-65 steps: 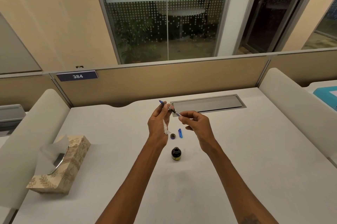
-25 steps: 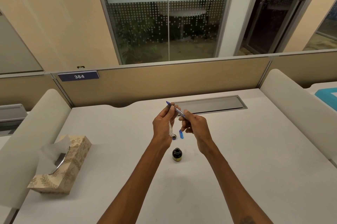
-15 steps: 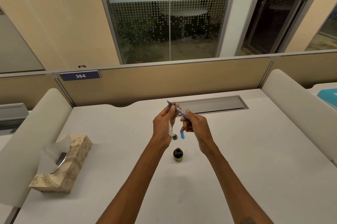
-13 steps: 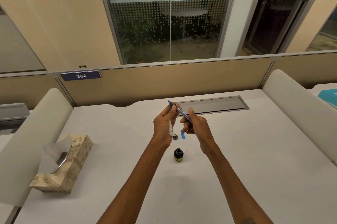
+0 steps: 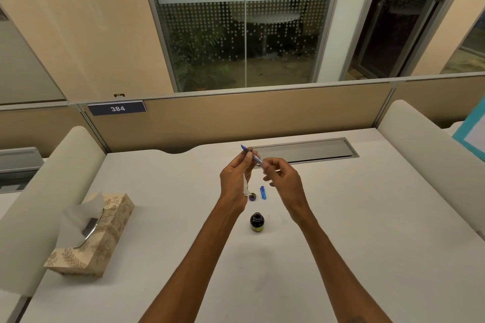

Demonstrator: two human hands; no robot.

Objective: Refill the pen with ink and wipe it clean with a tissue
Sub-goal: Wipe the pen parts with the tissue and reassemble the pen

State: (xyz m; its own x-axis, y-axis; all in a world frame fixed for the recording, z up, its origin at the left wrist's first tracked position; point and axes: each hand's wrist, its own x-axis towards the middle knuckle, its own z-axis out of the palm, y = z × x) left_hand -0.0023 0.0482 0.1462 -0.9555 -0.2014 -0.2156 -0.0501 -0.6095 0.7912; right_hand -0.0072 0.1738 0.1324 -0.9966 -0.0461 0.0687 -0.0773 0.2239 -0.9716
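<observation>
A thin blue pen (image 5: 252, 156) is held above the desk, its tip pointing up and to the far left. My left hand (image 5: 235, 179) pinches the pen near its tip and also holds a crumpled white tissue (image 5: 245, 186) against the palm. My right hand (image 5: 282, 177) grips the pen's rear end with thumb and fingers. An open dark ink bottle (image 5: 257, 222) stands on the desk below my hands. Its small cap (image 5: 252, 197) and the blue pen cap (image 5: 263, 192) lie just beyond the bottle.
A patterned tissue box (image 5: 94, 237) with a tissue sticking out sits at the left of the white desk (image 5: 367, 230). A grey cable hatch (image 5: 304, 152) lies at the back. Padded dividers flank both sides; a teal sheet (image 5: 472, 133) is at far right.
My two hands came closer together on the pen, then the right hand slid back a little along the barrel. The pen stays tilted the same way; bottle and caps have not moved.
</observation>
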